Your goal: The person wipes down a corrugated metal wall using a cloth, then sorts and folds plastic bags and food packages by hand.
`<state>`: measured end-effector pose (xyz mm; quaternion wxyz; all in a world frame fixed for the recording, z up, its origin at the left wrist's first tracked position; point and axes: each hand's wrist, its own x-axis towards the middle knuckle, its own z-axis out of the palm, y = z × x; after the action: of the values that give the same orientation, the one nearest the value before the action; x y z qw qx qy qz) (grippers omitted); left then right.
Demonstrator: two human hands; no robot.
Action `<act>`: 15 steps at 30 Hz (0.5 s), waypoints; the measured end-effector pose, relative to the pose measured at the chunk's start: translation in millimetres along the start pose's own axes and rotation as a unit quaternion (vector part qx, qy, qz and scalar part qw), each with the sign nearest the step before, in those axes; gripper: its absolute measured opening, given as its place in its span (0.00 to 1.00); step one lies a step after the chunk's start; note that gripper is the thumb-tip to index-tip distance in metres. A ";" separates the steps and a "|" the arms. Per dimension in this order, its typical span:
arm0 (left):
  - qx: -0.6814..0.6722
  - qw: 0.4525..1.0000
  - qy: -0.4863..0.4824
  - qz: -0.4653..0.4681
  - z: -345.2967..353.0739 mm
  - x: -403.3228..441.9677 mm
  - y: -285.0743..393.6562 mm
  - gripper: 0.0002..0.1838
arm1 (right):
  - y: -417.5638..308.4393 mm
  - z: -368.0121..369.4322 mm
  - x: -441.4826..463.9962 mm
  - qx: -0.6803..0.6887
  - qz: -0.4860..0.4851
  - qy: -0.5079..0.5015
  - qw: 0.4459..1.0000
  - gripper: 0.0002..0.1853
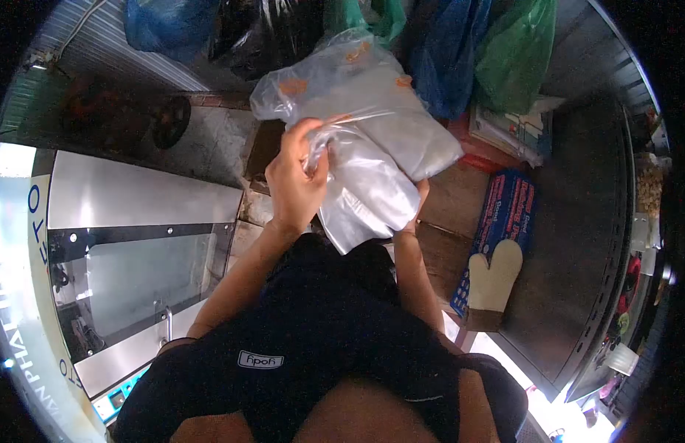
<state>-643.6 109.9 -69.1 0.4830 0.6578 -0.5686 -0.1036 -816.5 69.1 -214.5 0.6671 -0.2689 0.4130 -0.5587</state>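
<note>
A see-through plastic bag with orange print and whitish contents is held up in front of my body. Shiny whitish plastic bulges at its near side; whether it is part of the same bag or a separate one, I cannot tell. My left hand pinches the gathered plastic on the left, thumb and fingers closed. At the lower right, my right hand grips the bag from behind and below, its fingers mostly hidden by the plastic.
Blue and green bags hang at the back. On the right, a cream oven mitt lies over a blue printed box beside a dark metal cabinet. A steel oven with a glass door stands left.
</note>
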 end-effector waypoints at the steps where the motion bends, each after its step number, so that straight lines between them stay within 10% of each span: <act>1: -0.001 1.000 -0.004 0.000 0.6 -3.1 0.3 0.25 | 5.2 -2.6 3.3 0.036 0.003 0.003 0.999 0.22; 7: 0.054 0.960 -0.188 0.202 -6.0 -29.6 17.3 0.34 | 3.8 -5.6 -2.0 0.139 0.008 0.005 0.990 0.26; 15: 0.125 0.932 -0.285 0.185 11.5 -32.1 26.7 0.35 | 8.5 -7.3 22.9 0.183 0.006 0.015 0.983 0.29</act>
<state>-679.5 134.2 -68.2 0.2251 0.5386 -0.8024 -0.1241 -817.4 49.7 -231.0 0.7020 -0.1311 0.3157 -0.6248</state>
